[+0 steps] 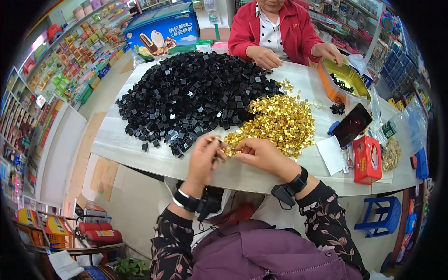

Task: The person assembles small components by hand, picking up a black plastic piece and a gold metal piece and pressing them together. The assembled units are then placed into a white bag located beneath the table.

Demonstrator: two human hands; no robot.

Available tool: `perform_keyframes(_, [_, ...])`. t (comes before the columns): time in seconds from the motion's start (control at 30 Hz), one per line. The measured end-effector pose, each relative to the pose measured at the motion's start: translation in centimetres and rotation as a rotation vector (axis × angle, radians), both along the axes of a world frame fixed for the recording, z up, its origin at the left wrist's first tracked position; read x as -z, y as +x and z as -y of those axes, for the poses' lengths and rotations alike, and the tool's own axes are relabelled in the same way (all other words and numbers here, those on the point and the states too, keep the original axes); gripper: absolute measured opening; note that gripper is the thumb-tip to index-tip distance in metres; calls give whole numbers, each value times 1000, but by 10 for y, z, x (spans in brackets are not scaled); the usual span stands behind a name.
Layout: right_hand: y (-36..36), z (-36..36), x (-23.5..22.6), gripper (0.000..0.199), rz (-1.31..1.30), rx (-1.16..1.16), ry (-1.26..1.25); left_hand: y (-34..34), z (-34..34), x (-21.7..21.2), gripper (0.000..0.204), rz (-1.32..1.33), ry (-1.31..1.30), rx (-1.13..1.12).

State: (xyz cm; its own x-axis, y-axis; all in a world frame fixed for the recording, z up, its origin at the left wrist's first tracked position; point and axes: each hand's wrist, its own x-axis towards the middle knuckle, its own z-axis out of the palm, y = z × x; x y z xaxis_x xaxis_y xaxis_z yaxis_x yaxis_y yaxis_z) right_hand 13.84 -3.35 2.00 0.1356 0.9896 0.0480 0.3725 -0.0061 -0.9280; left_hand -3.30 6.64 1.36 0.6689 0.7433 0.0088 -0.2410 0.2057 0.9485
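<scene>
Your left hand (204, 157) and right hand (261, 155) met at the near edge of the white table (116, 140), fingertips together. Both hands pinched small gold metal pieces (229, 151) between them; whether the left also held a black part could not be determined. The pile of gold metal clips (280, 121) lay at 1 o'clock from your hands, touching your right fingers. The larger heap of black plastic housings (196, 91) lay at 11 o'clock, its edge just beside your left hand. At 3 o'clock lay a dark phone (352, 124), a white paper slip (331, 155) and a red box (367, 159). At 12 o'clock, across the table, a person in a red jacket (275, 28) rested both hands by an orange tin (343, 79).
</scene>
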Motion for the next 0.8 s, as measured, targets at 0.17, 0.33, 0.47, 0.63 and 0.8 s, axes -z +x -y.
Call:
perform_keyframes(0.17, [-5,7,5,16,669,97,280,12,-42,-19,17,-117,-54,-29])
perform_keyframes(0.33, [-4,6,8,13,709,79,281,39,-53,-13,26,-647,1041,-40])
perform_keyframes(0.47, [0,9,7,12,733,87,258,55,-52,-17,29,-832,1382,-75])
perform_keyframes(0.63, [-2,11,5,13,735,87,269,59,-55,-19,29,-949,1325,-81])
perform_keyframes(0.8, [-1,9,5,13,728,100,250,60,-59,-13,27,-922,1362,-92])
